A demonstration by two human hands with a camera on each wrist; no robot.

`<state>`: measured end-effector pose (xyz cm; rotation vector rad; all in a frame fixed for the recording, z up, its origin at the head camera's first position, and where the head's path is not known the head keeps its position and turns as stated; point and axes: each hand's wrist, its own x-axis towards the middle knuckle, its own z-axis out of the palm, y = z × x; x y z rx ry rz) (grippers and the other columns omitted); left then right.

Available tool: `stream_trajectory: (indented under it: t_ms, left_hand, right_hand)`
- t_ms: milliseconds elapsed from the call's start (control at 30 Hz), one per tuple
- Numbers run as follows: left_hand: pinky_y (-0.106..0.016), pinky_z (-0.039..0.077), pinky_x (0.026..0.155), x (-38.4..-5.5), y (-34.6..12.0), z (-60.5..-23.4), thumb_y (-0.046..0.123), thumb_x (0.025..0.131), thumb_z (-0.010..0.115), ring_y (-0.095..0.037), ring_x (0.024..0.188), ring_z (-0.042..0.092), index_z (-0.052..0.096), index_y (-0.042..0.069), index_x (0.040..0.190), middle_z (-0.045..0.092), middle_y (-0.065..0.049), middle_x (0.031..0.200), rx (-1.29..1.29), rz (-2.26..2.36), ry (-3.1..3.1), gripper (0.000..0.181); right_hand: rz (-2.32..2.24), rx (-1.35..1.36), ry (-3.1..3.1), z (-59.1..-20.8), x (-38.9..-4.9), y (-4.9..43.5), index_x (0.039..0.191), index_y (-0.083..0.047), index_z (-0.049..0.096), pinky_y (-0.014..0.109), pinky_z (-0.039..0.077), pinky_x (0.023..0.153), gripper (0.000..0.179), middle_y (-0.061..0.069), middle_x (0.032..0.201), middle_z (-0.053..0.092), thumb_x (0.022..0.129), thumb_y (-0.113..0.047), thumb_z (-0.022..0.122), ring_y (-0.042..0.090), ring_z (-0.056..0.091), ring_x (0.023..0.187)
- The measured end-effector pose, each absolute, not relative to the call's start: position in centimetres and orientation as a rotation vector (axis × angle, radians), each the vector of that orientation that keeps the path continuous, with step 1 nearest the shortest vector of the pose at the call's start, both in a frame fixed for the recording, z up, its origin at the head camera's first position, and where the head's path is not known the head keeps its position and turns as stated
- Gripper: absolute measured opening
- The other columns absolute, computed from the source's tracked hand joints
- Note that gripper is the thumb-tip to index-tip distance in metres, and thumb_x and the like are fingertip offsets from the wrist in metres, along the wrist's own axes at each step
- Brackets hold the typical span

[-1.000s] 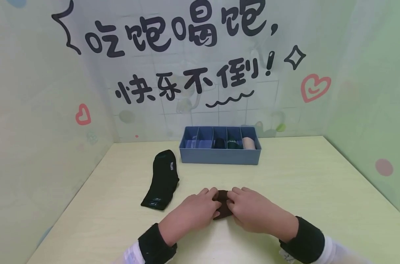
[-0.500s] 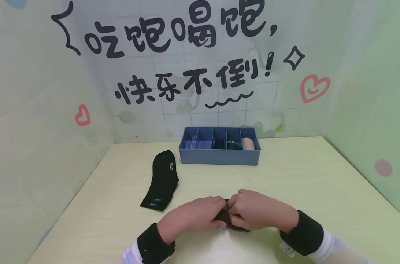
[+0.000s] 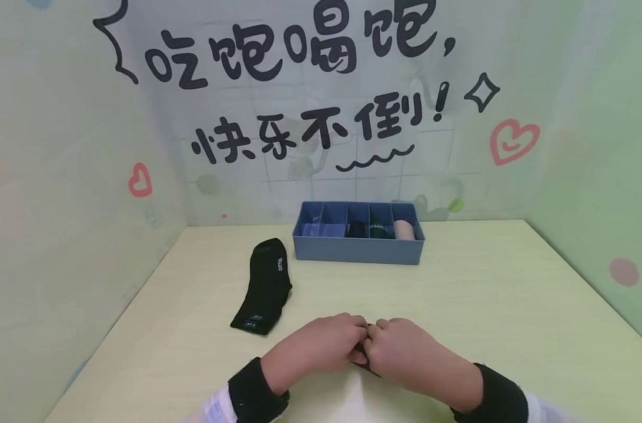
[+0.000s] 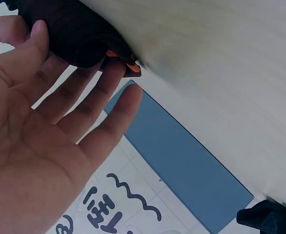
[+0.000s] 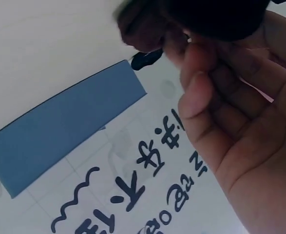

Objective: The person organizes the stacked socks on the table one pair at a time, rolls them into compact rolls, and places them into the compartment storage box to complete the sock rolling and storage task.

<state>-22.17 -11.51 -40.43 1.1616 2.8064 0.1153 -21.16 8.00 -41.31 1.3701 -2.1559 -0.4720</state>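
Observation:
A dark brown sock (image 4: 77,31) is rolled into a thick bundle between both hands, low in the middle of the head view. Only slivers of it show there, since the fingers cover it. My left hand (image 3: 331,345) grips the roll from its left, thumb on the near side and fingers on the far side. A small orange patch shows at the sock's edge in the left wrist view. My right hand (image 3: 413,357) holds the other side with curled fingers, touching or almost touching the left fingertips. In the right wrist view the roll is dark and partly cut off.
A flat black sock (image 3: 265,288) with white lettering lies on the table (image 3: 511,305) to the left. Behind stands a blue divided box (image 3: 358,249). Its right compartments hold a black roll (image 3: 357,229), a dark green roll (image 3: 378,230) and a pale pink roll (image 3: 404,230).
The brown sock has gone from a visible flat strip to a roll mostly covered by the fingers. Both hands have drawn together and slightly nearer to me. The head view has shifted a little.

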Motion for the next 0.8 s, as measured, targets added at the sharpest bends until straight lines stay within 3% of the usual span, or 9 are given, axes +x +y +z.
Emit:
stream_trajectory:
  t_ms: [200, 500, 567, 667, 800]
  left_hand:
    - [-0.021, 0.050, 0.071, -21.8, -11.3, -40.7, 0.028, 0.101, 0.074, -0.007, 0.099, 0.059, 0.078, 0.026, 0.112, 0.069, 0.013, 0.119, 1.095, 0.003, 2.890, 0.012]
    - [-0.018, 0.049, 0.079, -22.4, -11.2, -40.5, 0.020, 0.103, 0.068, -0.009, 0.089, 0.054, 0.075, 0.018, 0.110, 0.068, 0.007, 0.110, 1.106, 0.097, 2.849, 0.010]
    - [-0.019, 0.049, 0.082, -22.7, -11.4, -40.5, 0.022, 0.104, 0.067, -0.009, 0.089, 0.056, 0.073, 0.017, 0.109, 0.067, 0.006, 0.108, 1.078, 0.193, 2.801, 0.009]
    - [-0.021, 0.049, 0.083, -23.1, -11.8, -40.4, 0.023, 0.104, 0.069, -0.008, 0.088, 0.056, 0.067, 0.015, 0.113, 0.065, 0.006, 0.105, 0.990, 0.349, 2.712, 0.012]
    - [-0.021, 0.047, 0.082, -23.5, -12.1, -40.2, 0.022, 0.101, 0.073, -0.006, 0.086, 0.055, 0.062, 0.013, 0.117, 0.065, 0.005, 0.105, 0.948, 0.434, 2.667, 0.021]
  right_hand:
    - [-0.562, 1.278, -2.111, -41.6, -20.0, 7.7, 0.073, -0.018, 0.064, 0.024, 0.023, 0.048, 0.029, -0.005, 0.062, 0.049, 0.087, -0.030, 0.087, 0.012, 0.035, 0.054]
    - [-0.444, 1.196, -2.134, -41.6, -20.2, 7.6, 0.073, -0.021, 0.067, 0.022, 0.020, 0.050, 0.027, -0.005, 0.070, 0.051, 0.084, -0.034, 0.088, 0.012, 0.033, 0.057]
    - [-0.425, 1.268, -2.143, -41.4, -20.6, 7.8, 0.074, -0.019, 0.068, 0.021, 0.023, 0.053, 0.024, -0.005, 0.071, 0.051, 0.085, -0.030, 0.086, 0.012, 0.034, 0.060]
    - [-0.303, 1.404, -2.251, -41.1, -21.5, 8.1, 0.087, -0.016, 0.075, 0.018, 0.037, 0.061, 0.013, -0.005, 0.082, 0.060, 0.083, -0.023, 0.085, 0.010, 0.044, 0.068]
    - [0.017, 1.543, -2.458, -41.0, -23.1, 8.9, 0.106, -0.013, 0.078, 0.021, 0.053, 0.078, 0.023, -0.005, 0.098, 0.067, 0.084, -0.018, 0.085, 0.008, 0.056, 0.084]
